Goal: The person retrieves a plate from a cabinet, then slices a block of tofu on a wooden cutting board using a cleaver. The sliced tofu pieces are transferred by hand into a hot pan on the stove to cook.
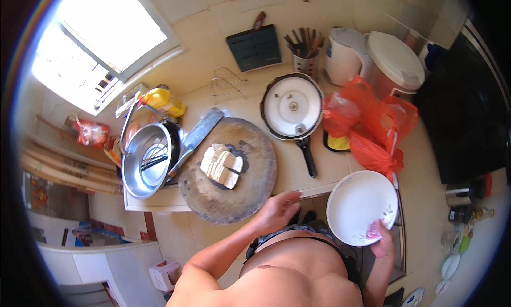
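Note:
My right hand (382,244) grips the lower right rim of a white plate (355,203) with a faint leaf pattern; a pink patch shows at the thumb. The plate is tilted, and no food lies on it. My left hand (278,214) is at the near right edge of a round wooden chopping board (250,184), its fingers loosely bent and apart, with nothing in them. White slices that look like tofu (221,164) lie together on the board's middle. A cleaver (201,132) rests along the board's left edge, handle toward me.
Left of the board stands a steel pot (143,174) with dark utensils inside, near a yellow bottle (162,101). A pressure cooker lid (291,107) lies behind, with red plastic bags (367,121) to its right. A kettle (346,57) and utensil holder (305,65) stand against the wall.

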Available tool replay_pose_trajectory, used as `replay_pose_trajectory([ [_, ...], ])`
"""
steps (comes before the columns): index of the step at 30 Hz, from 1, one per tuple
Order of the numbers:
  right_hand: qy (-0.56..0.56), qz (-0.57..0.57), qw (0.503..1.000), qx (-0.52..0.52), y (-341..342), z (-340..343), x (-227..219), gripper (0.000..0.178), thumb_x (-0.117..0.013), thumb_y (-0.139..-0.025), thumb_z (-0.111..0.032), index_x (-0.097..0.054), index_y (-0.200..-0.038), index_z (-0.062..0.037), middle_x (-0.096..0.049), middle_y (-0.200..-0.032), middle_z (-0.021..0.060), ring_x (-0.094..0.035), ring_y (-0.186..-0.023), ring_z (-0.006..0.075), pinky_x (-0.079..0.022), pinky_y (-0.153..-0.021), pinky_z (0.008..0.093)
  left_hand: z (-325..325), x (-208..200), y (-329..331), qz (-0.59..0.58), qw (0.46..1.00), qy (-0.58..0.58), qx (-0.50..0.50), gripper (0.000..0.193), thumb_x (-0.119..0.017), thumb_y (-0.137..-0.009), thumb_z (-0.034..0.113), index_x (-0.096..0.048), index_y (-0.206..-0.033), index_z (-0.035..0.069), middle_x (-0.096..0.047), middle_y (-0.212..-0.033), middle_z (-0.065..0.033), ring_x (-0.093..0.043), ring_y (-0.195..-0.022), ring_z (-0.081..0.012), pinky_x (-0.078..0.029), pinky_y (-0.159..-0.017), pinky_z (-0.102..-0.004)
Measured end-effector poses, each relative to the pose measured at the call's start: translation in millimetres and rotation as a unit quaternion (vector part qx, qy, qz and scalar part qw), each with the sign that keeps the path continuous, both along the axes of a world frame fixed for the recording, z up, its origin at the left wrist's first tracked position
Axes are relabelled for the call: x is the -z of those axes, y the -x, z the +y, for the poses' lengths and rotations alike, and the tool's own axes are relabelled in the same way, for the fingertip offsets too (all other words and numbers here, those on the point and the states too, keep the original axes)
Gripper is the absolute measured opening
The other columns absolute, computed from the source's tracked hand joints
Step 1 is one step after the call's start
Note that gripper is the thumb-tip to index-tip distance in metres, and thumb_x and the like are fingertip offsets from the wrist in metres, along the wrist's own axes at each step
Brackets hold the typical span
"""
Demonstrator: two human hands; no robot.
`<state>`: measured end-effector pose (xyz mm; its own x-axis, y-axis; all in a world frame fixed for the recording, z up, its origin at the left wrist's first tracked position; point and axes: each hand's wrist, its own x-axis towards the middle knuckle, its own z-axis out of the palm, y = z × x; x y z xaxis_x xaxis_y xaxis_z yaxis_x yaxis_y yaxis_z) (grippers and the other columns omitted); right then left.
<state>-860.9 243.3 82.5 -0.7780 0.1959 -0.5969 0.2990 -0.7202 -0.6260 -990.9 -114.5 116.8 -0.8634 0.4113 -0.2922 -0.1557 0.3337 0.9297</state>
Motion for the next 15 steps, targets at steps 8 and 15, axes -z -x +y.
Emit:
replay_pose_trajectory([
  [8,0.064,0.003,0.977,-0.204,73,-68,41,0.049,-0.065,-0.101,-0.025,-0.049,-0.143,-0.0055,-0.064,-0.127,0.0124,-0.068,-0.110,0.0291,-0.063,-0.080,0.0509,-153,5,-56,-0.076,0.930,0.062,-0.355,0.041,-0.062,-0.103,0.018,-0.055,-0.140,0.003,-0.067,-0.121,-0.0109,-0.068,-0.081,-0.0137,-0.055,-0.065,-0.0265],
  [15,0.104,-0.039,0.973,-0.202,64,-112,73,0.052,-0.060,-0.103,-0.035,-0.044,-0.145,-0.0081,-0.064,-0.126,0.0156,-0.070,-0.107,0.0341,-0.066,-0.068,0.0541,-199,2,-41,-0.037,0.933,0.001,-0.357,0.038,-0.060,-0.104,0.018,-0.055,-0.138,0.001,-0.069,-0.119,-0.0111,-0.068,-0.078,-0.0122,-0.055,-0.064,-0.0253],
])
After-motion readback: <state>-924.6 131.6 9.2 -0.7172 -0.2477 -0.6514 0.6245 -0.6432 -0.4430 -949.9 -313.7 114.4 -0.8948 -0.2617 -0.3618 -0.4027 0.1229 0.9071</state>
